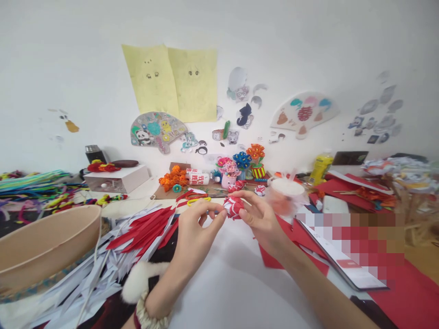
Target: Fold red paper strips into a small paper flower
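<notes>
A small ball of folded red and white paper (233,208) is held up between my two hands, over a white surface (236,278). My left hand (196,228) pinches its left side with thumb and forefinger. On the other side, the thumb and fingers of my right hand (262,221) grip the ball. Part of the ball is covered by the fingertips. Just beyond sit two similar red and white balls, one (236,186) behind the held ball and one (259,190) to its right. Yellow-handled scissors (199,201) lie beyond my left hand.
Red paper strips (144,234) and white paper strips (87,278) lie left, beside a large tan bowl (51,237). A lidded cup (287,188) stands right, near a tablet (363,275) and red paper (408,292). Colourful flower pots (229,180) line the back.
</notes>
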`<action>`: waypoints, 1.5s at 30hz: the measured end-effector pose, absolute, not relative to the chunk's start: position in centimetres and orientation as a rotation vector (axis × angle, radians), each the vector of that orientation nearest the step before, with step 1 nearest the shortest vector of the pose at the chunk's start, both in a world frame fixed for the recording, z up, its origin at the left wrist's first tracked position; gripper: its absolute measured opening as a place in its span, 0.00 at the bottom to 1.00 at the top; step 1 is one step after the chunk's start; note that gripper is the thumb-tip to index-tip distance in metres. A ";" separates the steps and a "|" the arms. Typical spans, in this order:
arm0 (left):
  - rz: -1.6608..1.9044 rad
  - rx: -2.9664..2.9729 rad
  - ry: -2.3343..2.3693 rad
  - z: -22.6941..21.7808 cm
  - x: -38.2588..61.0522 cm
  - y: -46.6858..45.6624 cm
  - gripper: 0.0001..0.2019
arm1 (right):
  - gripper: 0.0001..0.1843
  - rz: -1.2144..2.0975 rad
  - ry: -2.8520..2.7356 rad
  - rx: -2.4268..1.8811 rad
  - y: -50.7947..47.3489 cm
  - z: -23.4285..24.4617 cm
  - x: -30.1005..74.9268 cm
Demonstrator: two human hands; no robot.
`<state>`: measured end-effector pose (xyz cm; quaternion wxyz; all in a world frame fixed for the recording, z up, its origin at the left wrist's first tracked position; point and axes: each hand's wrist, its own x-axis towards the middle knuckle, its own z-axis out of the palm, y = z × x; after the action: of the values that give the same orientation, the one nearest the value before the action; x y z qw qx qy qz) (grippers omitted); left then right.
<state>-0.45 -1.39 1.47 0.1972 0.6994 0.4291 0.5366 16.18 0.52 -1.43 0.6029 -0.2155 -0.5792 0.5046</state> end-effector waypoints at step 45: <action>1.480 1.849 1.089 1.2 -0.4 -1.3 0.07 | 0.17 1.328 -1.257 -0.474 0.3 -1.2 16.1</action>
<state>-0.44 -1.32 1.20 0.2643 0.6841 0.4031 0.5474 16.05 0.33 -1.23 0.5859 -0.2035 -0.5392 0.5697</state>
